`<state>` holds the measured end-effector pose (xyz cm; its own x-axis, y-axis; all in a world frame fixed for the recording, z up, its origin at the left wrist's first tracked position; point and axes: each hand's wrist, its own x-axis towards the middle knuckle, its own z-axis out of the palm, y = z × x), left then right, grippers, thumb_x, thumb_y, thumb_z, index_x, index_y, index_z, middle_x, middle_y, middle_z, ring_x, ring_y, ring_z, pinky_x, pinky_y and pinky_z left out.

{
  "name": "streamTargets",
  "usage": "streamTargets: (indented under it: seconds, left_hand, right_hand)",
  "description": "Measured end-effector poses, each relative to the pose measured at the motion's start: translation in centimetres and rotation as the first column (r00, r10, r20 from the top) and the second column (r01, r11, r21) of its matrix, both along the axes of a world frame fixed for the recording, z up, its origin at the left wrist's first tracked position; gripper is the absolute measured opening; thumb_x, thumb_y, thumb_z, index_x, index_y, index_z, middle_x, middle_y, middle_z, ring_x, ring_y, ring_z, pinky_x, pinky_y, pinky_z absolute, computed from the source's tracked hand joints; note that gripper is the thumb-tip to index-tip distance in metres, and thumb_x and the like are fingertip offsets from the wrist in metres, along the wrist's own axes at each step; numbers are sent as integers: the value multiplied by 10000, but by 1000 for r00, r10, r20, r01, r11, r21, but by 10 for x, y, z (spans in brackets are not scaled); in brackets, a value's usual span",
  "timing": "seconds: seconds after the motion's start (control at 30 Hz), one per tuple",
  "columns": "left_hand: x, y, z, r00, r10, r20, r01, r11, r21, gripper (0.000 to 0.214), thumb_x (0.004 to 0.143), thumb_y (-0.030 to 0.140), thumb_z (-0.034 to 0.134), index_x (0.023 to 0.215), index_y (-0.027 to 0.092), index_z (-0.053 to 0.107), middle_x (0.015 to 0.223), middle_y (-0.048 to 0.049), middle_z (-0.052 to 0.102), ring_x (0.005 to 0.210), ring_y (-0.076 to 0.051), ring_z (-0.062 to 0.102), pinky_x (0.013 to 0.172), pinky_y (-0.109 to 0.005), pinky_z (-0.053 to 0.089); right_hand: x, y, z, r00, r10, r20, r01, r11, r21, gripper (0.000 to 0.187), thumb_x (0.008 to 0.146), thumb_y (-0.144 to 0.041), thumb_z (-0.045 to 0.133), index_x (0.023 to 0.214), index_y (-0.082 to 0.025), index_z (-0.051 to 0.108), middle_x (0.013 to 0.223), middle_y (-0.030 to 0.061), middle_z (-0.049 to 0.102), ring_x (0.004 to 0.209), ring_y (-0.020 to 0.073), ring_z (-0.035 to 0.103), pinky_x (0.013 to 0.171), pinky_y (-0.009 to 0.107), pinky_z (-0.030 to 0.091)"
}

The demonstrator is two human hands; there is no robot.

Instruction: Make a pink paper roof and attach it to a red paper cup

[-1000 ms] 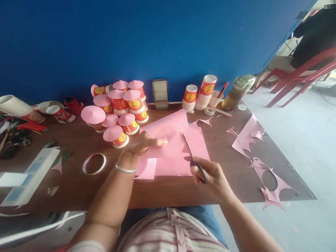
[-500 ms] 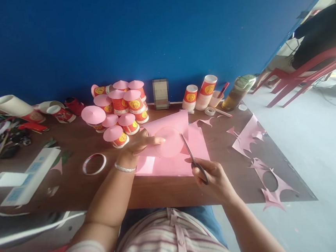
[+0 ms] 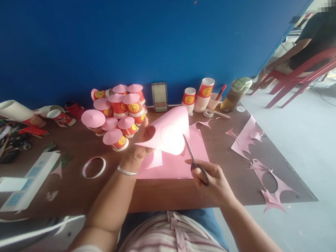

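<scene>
My left hand [image 3: 139, 150] grips the left side of a curled sheet of pink paper [image 3: 164, 128]. Bright glare covers the sheet's middle, where a faint curved outline shows. In my right hand [image 3: 215, 182] is a pair of dark-handled scissors [image 3: 191, 153], its blades pointing up at the paper's right edge. The fingers lie around the scissor handles. More pink paper [image 3: 180, 172] lies flat on the table beneath. Behind my left hand stand several red paper cups [image 3: 120, 108] topped with pink paper cones [image 3: 93, 118].
Pink offcuts [image 3: 268, 182] lie at the right of the brown table. Stacked cups [image 3: 205, 95], a tape roll [image 3: 208, 113] and a bottle [image 3: 237, 94] stand behind. Leftward are a tape ring [image 3: 103, 167] and a power strip [image 3: 31, 179]. A person sits on a red chair [image 3: 301, 77].
My left hand has shifted its hold from the paper's face to its left edge, and the sheet now curls and catches strong light. The scissors stay at the sheet's right edge.
</scene>
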<state>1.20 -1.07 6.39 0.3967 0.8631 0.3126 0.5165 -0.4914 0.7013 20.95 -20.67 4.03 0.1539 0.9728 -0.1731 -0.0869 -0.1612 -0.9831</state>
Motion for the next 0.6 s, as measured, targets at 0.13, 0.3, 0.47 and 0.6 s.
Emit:
streamTargets:
  seconds: [0.13, 0.3, 0.47, 0.6]
  left_hand:
    - [14, -8, 2, 756, -123, 644, 432, 832, -348, 290, 937, 334, 602, 1094, 143, 752, 1056, -138, 797, 1177, -313, 711, 952, -478, 596]
    - [32, -30, 4, 372, 160, 914, 659, 649, -381, 535, 836, 367, 724, 1343, 219, 641, 1355, -107, 701, 1383, -321, 570, 1155, -491, 479]
    - [36, -43, -5, 425, -89, 901, 764, 569, -304, 749, 663, 319, 887, 1363, 234, 633, 1342, -104, 700, 1415, -348, 524, 1209, -496, 407]
    - [37, -56, -2, 571, -193, 798, 699, 623, -350, 694, 648, 519, 903, 1217, 172, 712, 1230, -120, 738, 1353, -370, 567, 1182, -523, 425]
  right_hand:
    - [-5, 1, 1, 990, -37, -137, 46, 997, 62, 434, 883, -464, 692, 1171, -146, 758, 567, -50, 481, 508, 96, 424, 528, 263, 378]
    - [-11, 0, 1, 976, -86, -198, 109, 988, 107, 444, 881, -495, 725, 1154, -146, 759, 548, -49, 496, 501, 91, 421, 523, 257, 364]
    - [-15, 0, -2, 977, -131, -166, 155, 978, 140, 406, 884, -472, 714, 1136, -159, 772, 535, -43, 519, 503, 97, 445, 513, 252, 380]
    - [-19, 0, -1, 986, -161, -51, 167, 972, 165, 342, 870, -393, 696, 1116, -170, 779, 534, -48, 526, 493, 99, 463, 512, 255, 423]
